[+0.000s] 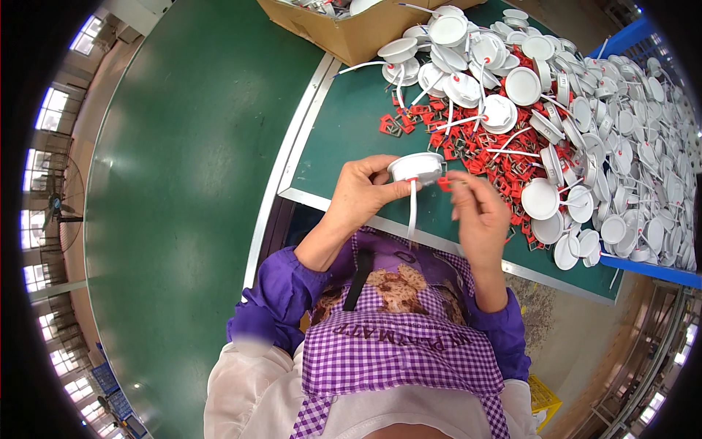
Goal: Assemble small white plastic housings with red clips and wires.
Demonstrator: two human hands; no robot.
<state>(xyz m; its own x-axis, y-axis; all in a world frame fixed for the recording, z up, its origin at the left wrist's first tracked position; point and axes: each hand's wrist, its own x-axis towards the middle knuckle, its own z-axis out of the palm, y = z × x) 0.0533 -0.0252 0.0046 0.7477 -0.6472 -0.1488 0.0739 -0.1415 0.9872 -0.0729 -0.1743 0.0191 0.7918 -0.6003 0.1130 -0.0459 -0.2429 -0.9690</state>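
My left hand (363, 192) is closed on the rim of a round white light fitting (418, 167), held above the near edge of the green table. A white cable (412, 212) hangs down from the fitting, with a bit of red where it enters the housing. Close to the fitting's right side, my right hand (479, 216) pinches a small red clip (444, 184) between thumb and fingertips. Just beyond both hands lies a heap of similar red clips with metal wire parts (468, 139).
Many white fittings with cables (523, 86) pile up across the table's right side, spilling from a blue crate (658, 273). An open cardboard box (351, 33) stands at the back. A wide green surface (197, 183) with a metal edge (292, 146) runs along the left.
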